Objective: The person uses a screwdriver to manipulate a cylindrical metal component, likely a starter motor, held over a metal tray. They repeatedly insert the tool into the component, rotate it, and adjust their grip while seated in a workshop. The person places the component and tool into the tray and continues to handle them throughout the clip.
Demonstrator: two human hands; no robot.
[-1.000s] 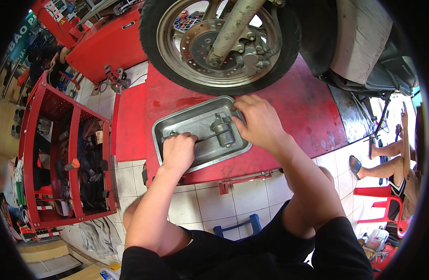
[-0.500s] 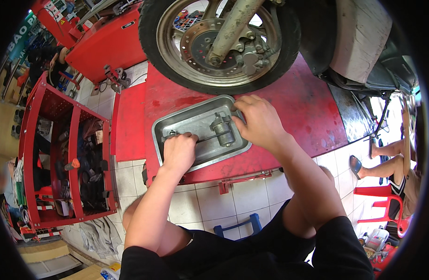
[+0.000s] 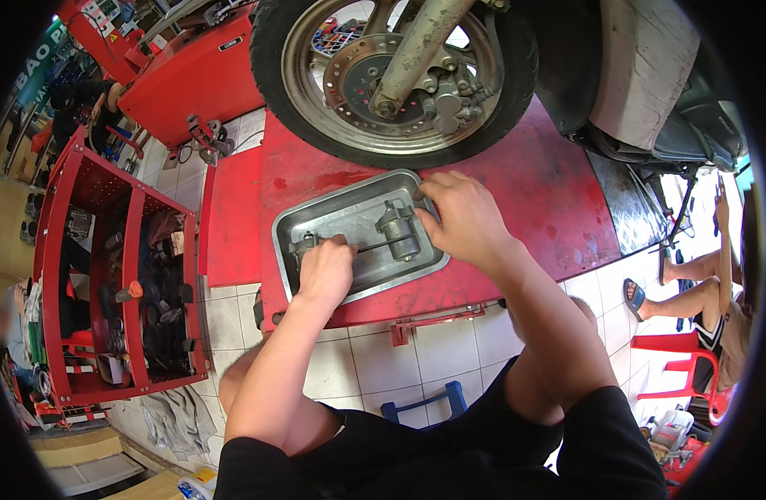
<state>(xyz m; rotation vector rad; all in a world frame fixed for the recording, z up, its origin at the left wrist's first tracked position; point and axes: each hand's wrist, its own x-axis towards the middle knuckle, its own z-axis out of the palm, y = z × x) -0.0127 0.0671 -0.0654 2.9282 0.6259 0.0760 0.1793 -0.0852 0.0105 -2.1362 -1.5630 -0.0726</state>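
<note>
A shallow metal tray (image 3: pixel 374 287) lies on the red lift platform. In its right half rests a grey cylindrical metal part (image 3: pixel 397 227) with a flanged upper end. My left hand (image 3: pixel 328 268) is over the tray's left side, its fingers closed around one end of a thin dark rod (image 3: pixel 374 247). The rod's other end reaches across the cylindrical part. A smaller metal part (image 3: pixel 304 242) sits beside my left fingers, partly hidden. My right hand (image 3: pixel 464 212) grips the tray's right rim, with thumb and fingertips curled over the edge.
A motorcycle's front wheel (image 3: pixel 391 154) stands just beyond the tray. To the left is a red tool cart (image 3: pixel 133 275) with loaded shelves. A blue stool (image 3: pixel 424 404) is below me. One person sits at the right near a red plastic chair (image 3: pixel 678 343); another works at far left.
My left hand has shifted slightly right, uncovering more of the smaller metal part. My right hand and the cylindrical part have stayed where they were.
</note>
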